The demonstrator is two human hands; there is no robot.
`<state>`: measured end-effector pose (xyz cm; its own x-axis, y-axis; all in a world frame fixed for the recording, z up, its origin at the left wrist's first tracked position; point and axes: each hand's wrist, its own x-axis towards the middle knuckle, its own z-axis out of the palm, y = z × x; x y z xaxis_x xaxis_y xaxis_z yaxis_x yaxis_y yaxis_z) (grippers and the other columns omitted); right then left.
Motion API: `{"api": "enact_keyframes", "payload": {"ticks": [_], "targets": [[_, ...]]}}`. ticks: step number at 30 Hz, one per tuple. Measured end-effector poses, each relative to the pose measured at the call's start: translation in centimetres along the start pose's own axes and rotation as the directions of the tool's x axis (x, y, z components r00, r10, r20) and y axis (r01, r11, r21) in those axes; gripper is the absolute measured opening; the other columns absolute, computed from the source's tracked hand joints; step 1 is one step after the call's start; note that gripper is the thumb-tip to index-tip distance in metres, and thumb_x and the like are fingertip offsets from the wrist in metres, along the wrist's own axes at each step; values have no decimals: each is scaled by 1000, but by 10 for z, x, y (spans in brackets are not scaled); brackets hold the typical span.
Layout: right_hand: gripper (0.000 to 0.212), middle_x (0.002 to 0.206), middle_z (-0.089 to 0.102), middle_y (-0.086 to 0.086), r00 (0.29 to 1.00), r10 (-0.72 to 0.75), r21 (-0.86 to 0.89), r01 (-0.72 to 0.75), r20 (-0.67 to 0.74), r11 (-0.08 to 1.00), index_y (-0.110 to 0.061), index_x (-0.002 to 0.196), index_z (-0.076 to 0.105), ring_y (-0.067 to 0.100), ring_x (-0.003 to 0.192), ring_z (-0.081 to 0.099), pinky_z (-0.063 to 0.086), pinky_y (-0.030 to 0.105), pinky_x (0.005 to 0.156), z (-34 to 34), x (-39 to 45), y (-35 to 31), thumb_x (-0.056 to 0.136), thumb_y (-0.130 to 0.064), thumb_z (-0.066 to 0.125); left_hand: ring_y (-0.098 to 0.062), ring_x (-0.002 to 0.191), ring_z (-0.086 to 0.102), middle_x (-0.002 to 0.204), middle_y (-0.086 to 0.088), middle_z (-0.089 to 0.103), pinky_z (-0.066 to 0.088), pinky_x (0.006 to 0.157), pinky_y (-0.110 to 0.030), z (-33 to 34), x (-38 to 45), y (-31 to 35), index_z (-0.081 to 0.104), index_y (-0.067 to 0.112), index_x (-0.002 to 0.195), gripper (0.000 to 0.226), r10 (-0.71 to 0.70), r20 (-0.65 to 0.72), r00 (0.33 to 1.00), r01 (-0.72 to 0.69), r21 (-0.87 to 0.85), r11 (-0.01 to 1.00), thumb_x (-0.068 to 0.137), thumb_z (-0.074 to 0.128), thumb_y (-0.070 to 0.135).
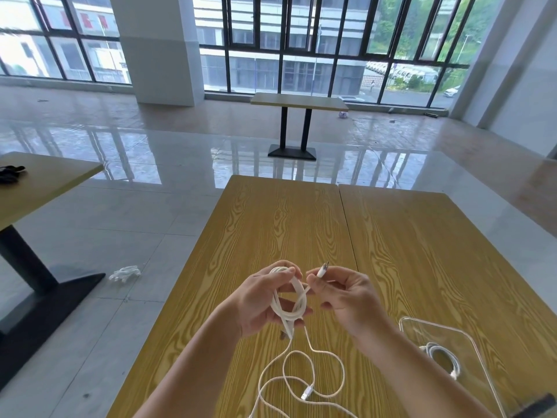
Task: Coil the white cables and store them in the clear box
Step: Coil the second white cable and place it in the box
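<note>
My left hand [265,300] grips a coil of white cable [291,300] above the wooden table [286,224]. My right hand [346,294] pinches that cable's free end, its plug [322,270] pointing up. A second white cable [301,378] lies loose in loops on the table under my hands, its connector at the near edge. The clear box [479,351] stands at the near right with a coiled white cable [443,357] inside it.
A second tabletop joins this one on the right [422,236]. Another table [36,188] stands to the left with a dark object on it. A white crumpled item [125,273] lies on the shiny floor. A far table [298,102] stands by the windows.
</note>
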<state>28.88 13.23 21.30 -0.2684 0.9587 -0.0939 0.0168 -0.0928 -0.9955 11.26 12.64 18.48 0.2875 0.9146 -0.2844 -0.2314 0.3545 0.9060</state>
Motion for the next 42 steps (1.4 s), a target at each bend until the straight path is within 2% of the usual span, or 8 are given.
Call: {"api": "enact_keyframes", "payload": {"ticks": [4, 9, 16, 22, 28, 32, 36, 42], "targets": [[8, 65, 69, -2, 996, -57, -16, 56, -71, 998, -17, 78, 77, 8, 60, 62, 53, 21, 55, -8, 9, -5, 85, -16, 73, -39, 86, 67, 112, -27, 69, 54, 75, -48, 3, 0, -5, 59, 14, 102, 19, -37, 38, 999, 36, 21, 999, 104, 44, 26], [6, 71, 73, 5, 985, -23, 14, 26, -172, 1000, -15, 89, 74, 11, 56, 65, 54, 22, 51, -11, 16, -4, 90, -20, 70, -38, 89, 65, 113, -25, 69, 56, 71, -44, 7, -2, -6, 59, 16, 111, 19, -66, 152, 986, 71, -23, 997, 103, 47, 29], [15, 75, 67, 11, 997, 64, -236, -50, 53, 971, -10, 86, 69, 16, 65, 64, 56, 25, 58, -12, 19, 2, 96, -19, 64, -37, 91, 68, 119, -28, 67, 56, 69, -44, 9, -3, -8, 45, 8, 131, 47, -88, 131, 987, 86, 20, 996, 97, 50, 39], [11, 68, 66, 2, 956, 163, -326, -77, 244, 942, -14, 91, 64, 13, 61, 62, 52, 23, 58, -18, 25, -5, 97, -22, 64, -38, 93, 67, 116, -25, 69, 58, 64, -40, 14, -8, -2, 56, 29, 134, 43, -102, 182, 978, 106, -8, 994, 95, 52, 47], [13, 62, 63, -1, 981, 120, -240, -81, 149, 967, -14, 84, 65, 13, 57, 56, 48, 28, 56, -19, 28, 1, 95, -19, 66, -29, 78, 69, 101, -23, 72, 58, 59, -37, 14, -4, -9, 60, 6, 122, 43, -31, -16, 999, 31, -13, 999, 100, 48, 41], [13, 62, 63, 0, 995, 101, -153, -97, 19, 984, -14, 83, 65, 13, 58, 56, 48, 29, 57, -19, 31, 5, 96, -19, 65, -19, 76, 69, 89, -11, 74, 55, 65, -32, 17, -5, -22, 65, 10, 105, 27, 92, -196, 976, -87, 34, 996, 98, 55, 34], [21, 72, 67, 4, 991, 123, -85, -126, -44, 988, -11, 85, 66, 10, 56, 59, 51, 30, 58, -16, 30, 5, 99, -26, 59, -8, 65, 65, 77, 0, 73, 51, 56, -26, 22, -4, -30, 65, 11, 97, 26, 190, -346, 919, -132, 185, 974, 102, 50, 31], [32, 73, 74, 2, 992, 52, -69, -60, -117, 996, -8, 82, 70, 12, 61, 66, 53, 27, 56, -14, 22, 4, 101, -28, 54, -3, 54, 59, 71, 1, 67, 48, 50, -22, 16, -2, -27, 66, 10, 94, 26, 273, -418, 867, -126, 346, 930, 104, 48, 26]]}}
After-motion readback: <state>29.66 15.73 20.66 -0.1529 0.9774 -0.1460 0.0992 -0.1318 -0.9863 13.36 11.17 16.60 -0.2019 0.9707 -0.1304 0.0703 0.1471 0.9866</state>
